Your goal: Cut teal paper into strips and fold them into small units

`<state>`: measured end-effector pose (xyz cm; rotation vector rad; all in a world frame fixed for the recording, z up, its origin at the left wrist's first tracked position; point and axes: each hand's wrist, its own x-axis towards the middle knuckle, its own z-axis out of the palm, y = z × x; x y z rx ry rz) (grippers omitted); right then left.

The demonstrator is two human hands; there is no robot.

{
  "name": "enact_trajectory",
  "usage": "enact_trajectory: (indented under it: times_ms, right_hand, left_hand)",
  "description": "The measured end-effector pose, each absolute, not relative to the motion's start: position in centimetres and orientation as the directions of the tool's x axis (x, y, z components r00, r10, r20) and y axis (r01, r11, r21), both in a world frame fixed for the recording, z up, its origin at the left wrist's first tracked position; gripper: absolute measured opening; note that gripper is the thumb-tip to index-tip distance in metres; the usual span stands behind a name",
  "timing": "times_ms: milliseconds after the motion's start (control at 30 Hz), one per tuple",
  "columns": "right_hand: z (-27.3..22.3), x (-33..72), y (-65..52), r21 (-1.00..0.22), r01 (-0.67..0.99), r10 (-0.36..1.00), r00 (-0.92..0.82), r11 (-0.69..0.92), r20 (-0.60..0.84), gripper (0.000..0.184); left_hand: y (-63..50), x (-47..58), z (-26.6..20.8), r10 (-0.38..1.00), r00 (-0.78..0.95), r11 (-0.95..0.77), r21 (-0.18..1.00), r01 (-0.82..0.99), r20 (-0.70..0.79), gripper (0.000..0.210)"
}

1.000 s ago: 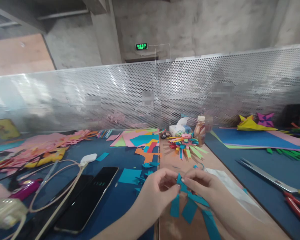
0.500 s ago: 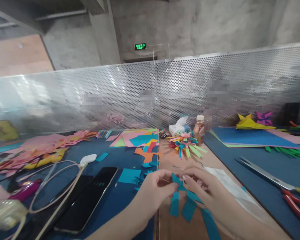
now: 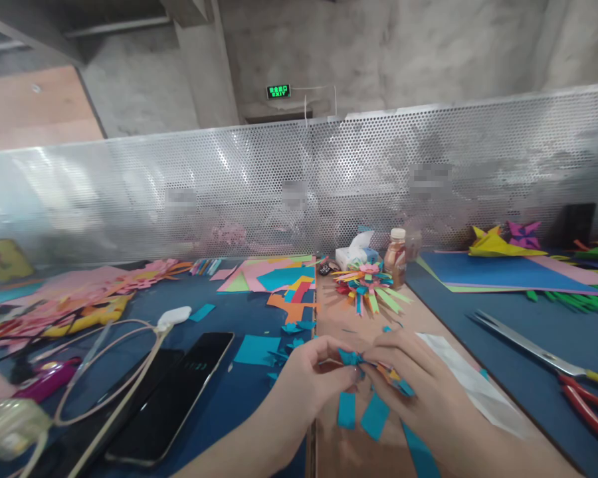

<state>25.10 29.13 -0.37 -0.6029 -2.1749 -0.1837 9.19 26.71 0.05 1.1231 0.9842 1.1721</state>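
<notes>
Between my hands, a small folded blue paper piece [image 3: 349,357] is pinched by my left hand [image 3: 319,378], thumb below and fingers above. My right hand [image 3: 413,365] is closed close against its other side. Out from under the right fingers shows a bit of multicoloured paper [image 3: 391,373], orange, pink and blue; how it joins the blue piece is hidden. Just below the hands, blue paper rectangles [image 3: 375,416] lie on the brown board [image 3: 331,458], with a longer blue strip [image 3: 419,453] nearer me. Several folded blue pieces [image 3: 293,343] rest beside the left hand.
A phone [image 3: 179,392] and a white cable [image 3: 157,332] lie left. Behind the hands stand a spiky multicoloured paper ball [image 3: 371,289], a tissue pack [image 3: 353,257] and a bottle [image 3: 395,259]. Scissors [image 3: 533,345] and red-handled pliers [image 3: 585,411] lie right, past white paper [image 3: 473,385].
The blue piece has tilted from upright to lying sideways between my fingers. My right hand has turned over it, and orange and blue paper now shows beneath its fingers.
</notes>
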Motion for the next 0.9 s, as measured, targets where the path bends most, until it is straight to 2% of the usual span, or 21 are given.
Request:
enact_trajectory:
  times_ms: [567,800,900]
  right_hand:
    - [-0.63,24.89,29.17,-0.011,0.524,0.329,-0.518,0.852,0.789,0.013]
    - [-0.84,24.82,29.05,-0.231,0.51,0.478,-0.429,0.829,0.767,0.017]
    - [-0.73,24.78,29.01,-0.275,0.478,0.499,-0.444,0.834,0.744,0.019]
  left_hand:
    - [26.67,9.23,-0.3,0.983,0.176,-0.045,0.995,-0.093,0.061,0.011]
    - [26.4,9.05,0.41,0.971,0.169,-0.173,0.985,0.025,0.167,0.011]
    - [26.35,8.95,0.47,0.962,0.141,-0.253,0.959,0.128,0.235,0.011]
